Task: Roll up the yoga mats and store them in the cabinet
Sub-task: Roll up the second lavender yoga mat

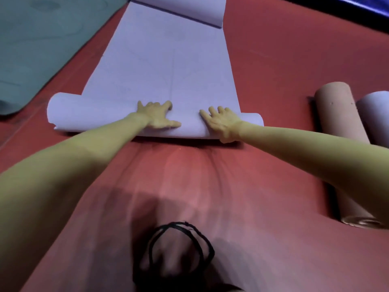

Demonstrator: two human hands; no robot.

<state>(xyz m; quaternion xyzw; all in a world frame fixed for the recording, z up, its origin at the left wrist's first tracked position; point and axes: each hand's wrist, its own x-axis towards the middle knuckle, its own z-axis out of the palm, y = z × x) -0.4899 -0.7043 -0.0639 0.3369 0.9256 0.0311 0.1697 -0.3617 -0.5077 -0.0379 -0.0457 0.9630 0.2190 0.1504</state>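
Purple mat [164, 60]: lies on the red floor [273, 60], stretching straight away from the person; its long axis runs from the hands toward the top of the view.
Near end of the purple mat: rolled into a tube [84, 111] that lies crosswise, its long axis running left to right, at right angles to the flat length of the mat. The tube sticks out well past the left hand on the left side and only a little past the right hand on the right.
Far end of the purple mat: curls up and back over itself [185, 9], well beyond both hands.
Left hand [157, 115]: lies on top of the tube, left of its middle, fingers spread and bent over the far side of the roll, thumb pointing toward the right hand; it presses on the roll rather than closing round it.
Right hand [221, 121]: on top of the tube near its right end, fingers spread and reaching forward over the roll, palm down, pressing in the same way.
Gap between the hands: a bare stretch of the tube.
Grey-green mat [42, 45]: lies flat on the floor, far left of the left hand.
Pink rolled mat [341, 123]: lies right of the right hand, its long axis pointing away from the person, roughly in line with the purple mat's length.
Pale purple roll [376, 110]: just beside the pink rolled mat, on its far right, touching it as far as can be seen.
Black cord [181, 243]: looped, close to the camera, below and between the arms; blurred.
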